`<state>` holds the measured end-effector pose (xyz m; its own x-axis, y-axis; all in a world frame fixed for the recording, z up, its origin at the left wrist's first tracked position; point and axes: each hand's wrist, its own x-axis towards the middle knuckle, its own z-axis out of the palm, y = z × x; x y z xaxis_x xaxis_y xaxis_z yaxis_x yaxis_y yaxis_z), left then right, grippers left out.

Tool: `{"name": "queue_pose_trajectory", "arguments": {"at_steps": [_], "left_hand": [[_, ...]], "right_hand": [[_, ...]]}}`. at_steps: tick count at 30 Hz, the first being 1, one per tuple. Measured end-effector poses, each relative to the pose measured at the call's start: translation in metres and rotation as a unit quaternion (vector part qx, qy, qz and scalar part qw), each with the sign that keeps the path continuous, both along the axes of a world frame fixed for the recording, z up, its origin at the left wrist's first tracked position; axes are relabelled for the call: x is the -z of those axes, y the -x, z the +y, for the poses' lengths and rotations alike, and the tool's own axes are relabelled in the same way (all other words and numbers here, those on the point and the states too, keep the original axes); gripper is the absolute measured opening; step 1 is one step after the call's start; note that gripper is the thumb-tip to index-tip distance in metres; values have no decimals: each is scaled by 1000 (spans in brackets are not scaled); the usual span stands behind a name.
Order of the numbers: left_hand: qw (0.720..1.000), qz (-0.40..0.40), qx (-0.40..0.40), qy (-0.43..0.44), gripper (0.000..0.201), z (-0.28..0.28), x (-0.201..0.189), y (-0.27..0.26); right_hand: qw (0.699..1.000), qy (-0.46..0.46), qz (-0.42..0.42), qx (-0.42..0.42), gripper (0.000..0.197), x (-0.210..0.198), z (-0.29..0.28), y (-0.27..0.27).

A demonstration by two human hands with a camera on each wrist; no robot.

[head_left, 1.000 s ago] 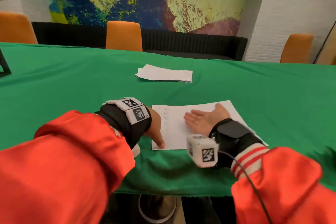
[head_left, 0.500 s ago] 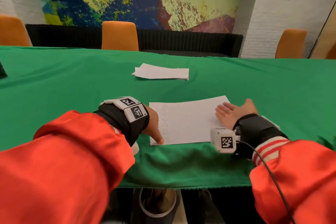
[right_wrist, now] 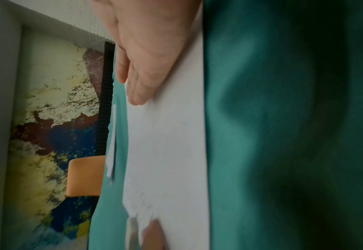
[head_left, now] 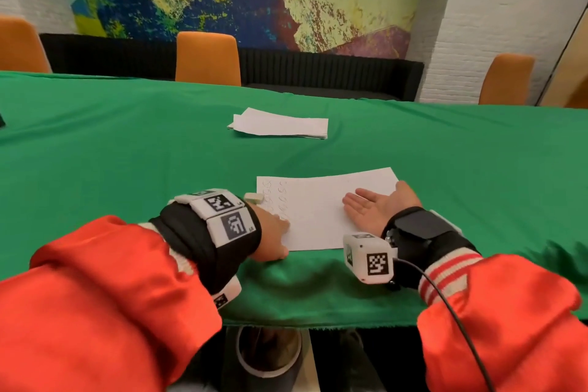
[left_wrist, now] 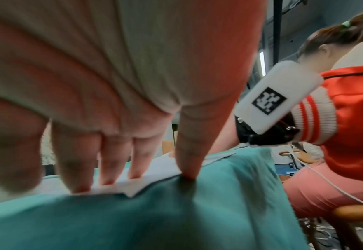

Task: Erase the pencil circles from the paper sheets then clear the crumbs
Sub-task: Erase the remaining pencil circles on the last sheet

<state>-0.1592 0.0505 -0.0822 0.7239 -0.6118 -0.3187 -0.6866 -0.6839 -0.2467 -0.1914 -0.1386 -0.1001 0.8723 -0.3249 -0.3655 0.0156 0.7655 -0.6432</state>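
Observation:
A white paper sheet [head_left: 321, 210] lies on the green tablecloth near the front edge, with faint pencil circles [head_left: 276, 197] along its left side. My left hand [head_left: 273, 232] presses the sheet's near left corner [left_wrist: 131, 189] with straight fingers [left_wrist: 109, 160]. My right hand [head_left: 378, 207] stands on its edge on the sheet's right part, palm facing left, fingers straight [right_wrist: 139, 81]. A small white eraser [head_left: 253, 198] lies on the cloth just left of the sheet, beyond my left wrist. Neither hand holds anything.
A stack of white sheets [head_left: 280, 126] lies farther back at the table's middle. Orange chairs [head_left: 208, 59] stand behind the table before a painted wall. The tablecloth's front edge [head_left: 318, 321] runs just below my wrists.
My right hand swept right across the sheet, then came back left onto its right part. The left hand stayed on the near left corner. The eraser has come into sight.

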Motion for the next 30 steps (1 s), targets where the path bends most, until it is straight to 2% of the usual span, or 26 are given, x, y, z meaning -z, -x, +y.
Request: {"name": "queue_pose_trajectory", "arguments": {"at_steps": [5,7,11,14,16,18,24,28,30], "left_hand": [[1000,2,13,-24,47,-4,-10,2],[1000,6,15,-26,48,-2,-13,1],[1000,7,11,-13,50,4,-11,-2],[1000,3,12,-2,51,5,-9,-1],[1000,-1,12,5,51,5,-8,0],[1000,-7,13,8,50,4,-7,-1],[1000,-14,-8,-25,53,16,-11,-5],[1000,-13,-20,-16,51,24,-10,-10],[1000,-12,-22,-9,51,25,-9,-12]], "right_hand": [[996,11,-8,-86,81,5,36,-13],[996,-1,-11,-85,82,14,32,-12],[999,-9,6,32,80,14,-26,4],[986,9,44,162,77,4,-71,20],[977,23,52,206,73,-3,-84,23],[985,35,27,170,72,-11,-74,20],[998,51,-7,-25,78,-8,12,0],[997,28,12,-69,79,8,32,-13],[999,12,7,-45,79,15,23,-10]]}}
